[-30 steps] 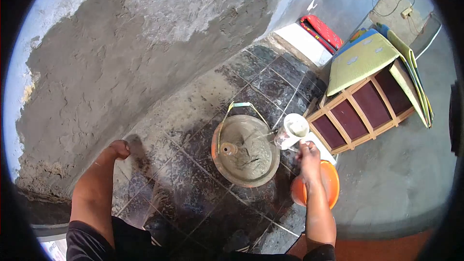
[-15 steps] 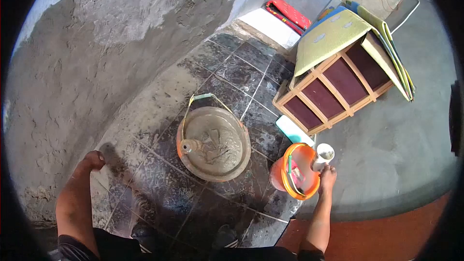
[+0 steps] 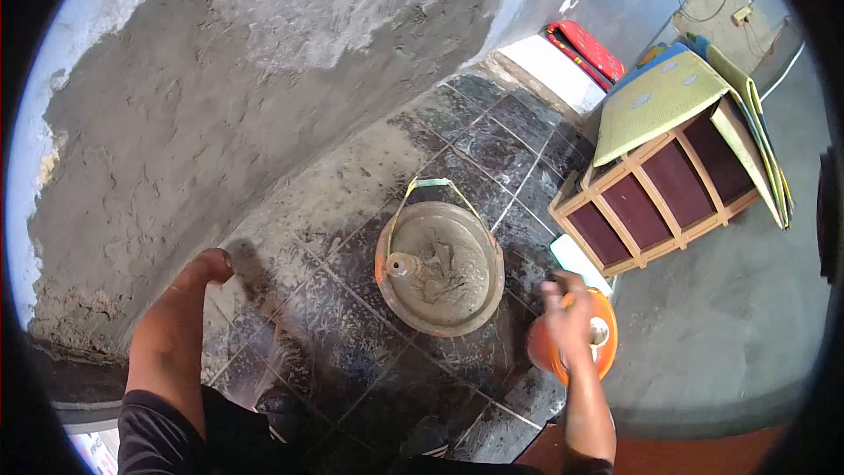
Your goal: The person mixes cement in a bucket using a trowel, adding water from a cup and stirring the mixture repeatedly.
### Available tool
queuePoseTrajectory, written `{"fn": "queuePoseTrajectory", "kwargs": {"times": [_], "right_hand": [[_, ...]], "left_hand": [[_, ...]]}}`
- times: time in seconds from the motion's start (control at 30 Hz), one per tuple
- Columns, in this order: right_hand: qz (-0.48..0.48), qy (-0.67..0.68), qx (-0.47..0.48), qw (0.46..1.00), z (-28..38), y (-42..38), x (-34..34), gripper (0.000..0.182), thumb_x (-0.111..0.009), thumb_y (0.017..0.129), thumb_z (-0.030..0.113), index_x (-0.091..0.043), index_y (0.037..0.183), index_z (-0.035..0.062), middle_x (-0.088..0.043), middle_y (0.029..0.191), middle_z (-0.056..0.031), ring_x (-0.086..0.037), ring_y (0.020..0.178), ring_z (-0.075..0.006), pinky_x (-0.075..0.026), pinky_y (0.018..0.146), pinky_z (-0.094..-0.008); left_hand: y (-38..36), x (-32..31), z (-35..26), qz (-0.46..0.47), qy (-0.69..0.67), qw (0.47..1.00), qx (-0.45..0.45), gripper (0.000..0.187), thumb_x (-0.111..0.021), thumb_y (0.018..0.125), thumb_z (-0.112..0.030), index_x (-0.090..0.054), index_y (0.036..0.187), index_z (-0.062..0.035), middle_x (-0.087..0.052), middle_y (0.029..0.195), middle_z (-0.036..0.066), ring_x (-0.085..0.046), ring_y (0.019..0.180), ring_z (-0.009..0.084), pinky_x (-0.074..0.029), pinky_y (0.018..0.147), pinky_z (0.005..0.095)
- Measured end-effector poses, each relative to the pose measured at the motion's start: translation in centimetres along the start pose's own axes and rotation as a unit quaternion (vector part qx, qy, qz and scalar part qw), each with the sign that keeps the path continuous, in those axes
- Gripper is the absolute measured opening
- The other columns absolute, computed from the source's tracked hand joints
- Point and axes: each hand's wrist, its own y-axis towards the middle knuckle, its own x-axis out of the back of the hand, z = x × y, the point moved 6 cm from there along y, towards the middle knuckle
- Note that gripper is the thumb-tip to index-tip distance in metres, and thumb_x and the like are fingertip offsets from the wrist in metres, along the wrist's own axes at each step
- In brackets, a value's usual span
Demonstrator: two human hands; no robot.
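A round basin [image 3: 387,286] of wet grey mortar sits on the dark tiled floor, a trowel-like tool handle [image 3: 403,265] resting in it. To its right stands an orange bucket [image 3: 608,303]. My right hand [image 3: 570,312] is over this bucket, fingers spread and slightly blurred, holding nothing. A white mug [image 3: 598,332] shows inside the bucket, beside the hand. My left hand [image 3: 214,266] hangs near the foot of the wall, away from the basin, with its fingers curled; whether anything is in them is hidden.
Partly wet plaster covers the wall [image 3: 176,114] on the left. A wooden frame [image 3: 633,255] with dark red panels stands at the right under yellow mats [image 3: 664,101]. A pale teal object [image 3: 578,264] lies behind the bucket. Folded red cloth [image 3: 589,53] is at the back.
My right hand has let go of the white mug, now in the bucket, and its fingers have opened. The view has shifted, so the basin and bucket appear further right.
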Motion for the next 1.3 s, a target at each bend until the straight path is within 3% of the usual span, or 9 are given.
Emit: {"fn": "queuePoseTrajectory", "kwargs": {"times": [0.07,0.23,0.33,0.47,0.53,0.67,0.8,0.97,1.3], "right_hand": [[0.061,-0.011,0.265,0.962,8.6,-1.0,-4.3,0.042,-0.072,0.088,0.029,-0.061,0.119,0.004,-0.067,0.112,-0.0198,-0.061,0.11,-0.04,-0.045,0.099,-0.0484],[0.084,0.049,0.336,0.937,18.9,-3.4,-14.0,0.046,-0.072,0.088,0.033,-0.059,0.118,0.0014,-0.066,0.109,-0.0191,-0.058,0.113,-0.0383,-0.037,0.105,-0.051],[0.11,0.089,0.266,0.954,18.9,-2.2,-17.5,0.036,-0.071,0.089,0.029,-0.059,0.111,0.0028,-0.065,0.101,-0.0173,-0.06,0.101,-0.0383,-0.044,0.094,-0.0486],[-0.023,0.261,0.065,0.963,11.5,2.5,-16.0,0.021,-0.071,0.09,0.018,-0.056,0.097,0.0064,-0.06,0.088,-0.0066,-0.062,0.082,-0.0214,-0.048,0.072,-0.0335],[-0.02,0.367,0.013,0.93,9.1,4.3,-14.0,0.018,-0.071,0.089,0.013,-0.055,0.095,0.0069,-0.058,0.084,-0.0032,-0.06,0.08,-0.0141,-0.048,0.073,-0.0308],[-0.049,0.522,-0.045,0.85,5.5,5.6,-13.8,0.013,-0.066,0.089,0.006,-0.053,0.092,0.0081,-0.058,0.076,-0.0035,-0.062,0.073,-0.0165,-0.051,0.071,-0.032],[-0.081,0.661,-0.178,0.724,2.0,7.6,-13.9,0.008,-0.06,0.09,0.005,-0.053,0.093,0.0068,-0.054,0.073,-0.0054,-0.056,0.065,-0.0174,-0.051,0.065,-0.0312],[-0.111,0.678,-0.21,0.696,0.6,9.7,-14.4,0.008,-0.059,0.091,0.011,-0.054,0.093,0.0063,-0.052,0.07,-0.0038,-0.053,0.062,-0.0153,-0.049,0.06,-0.0308],[-0.276,0.449,-0.193,0.828,4.5,7.8,-15.5,0.028,-0.07,0.089,0.026,-0.055,0.071,0.0118,-0.053,0.059,-0.0005,-0.048,0.05,-0.012,-0.039,0.049,-0.0301]], "left_hand": [[2.1,-1.6,-0.3,0.045,0.027,0.999,-0.002,0.031,-0.057,0.079,-0.025,-0.07,0.09,-0.0002,-0.07,0.097,0.024,-0.068,0.094,0.0389,-0.053,0.081,0.0461],[0.0,1.7,-6.2,0.017,-0.041,0.999,-0.022,0.033,-0.058,0.076,-0.024,-0.073,0.095,-0.0009,-0.07,0.102,0.024,-0.068,0.099,0.0388,-0.054,0.083,0.047],[0.8,1.5,-6.9,-0.014,-0.075,0.997,-0.032,0.033,-0.061,0.069,-0.021,-0.074,0.094,-0.0036,-0.071,0.099,0.023,-0.069,0.096,0.0382,-0.055,0.08,0.0462],[-0.3,1.7,-6.7,0.055,-0.067,0.996,-0.031,0.035,-0.062,0.061,-0.016,-0.074,0.092,-0.0035,-0.071,0.096,0.023,-0.069,0.093,0.0376,-0.055,0.076,0.0451],[-0.4,1.9,-5.4,0.034,-0.049,0.998,-0.02,0.038,-0.06,0.056,-0.011,-0.074,0.091,-0.0032,-0.071,0.093,0.023,-0.069,0.092,0.0373,-0.055,0.074,0.0442],[2.0,-0.7,-1.4,0.002,-0.032,0.998,-0.044,0.021,-0.057,0.07,-0.02,-0.068,0.076,-0.0035,-0.071,0.083,0.02,-0.07,0.083,0.0368,-0.053,0.069,0.0435],[2.7,-2.2,-0.1,0.057,-0.026,0.998,-0.023,0.018,-0.057,0.066,-0.019,-0.068,0.07,-0.005,-0.069,0.077,0.019,-0.07,0.077,0.0355,-0.053,0.065,0.0444],[1.8,-0.2,-1.7,0.046,-0.015,0.997,-0.053,0.016,-0.057,0.064,-0.016,-0.068,0.07,-0.006,-0.068,0.073,0.018,-0.067,0.072,0.0371,-0.052,0.064,0.047],[3.2,-1.5,-2.0,0.027,-0.091,0.994,-0.054,0.02,-0.058,0.07,-0.017,-0.069,0.081,-0.0049,-0.07,0.085,0.021,-0.068,0.086,0.0399,-0.052,0.072,0.048]]}}
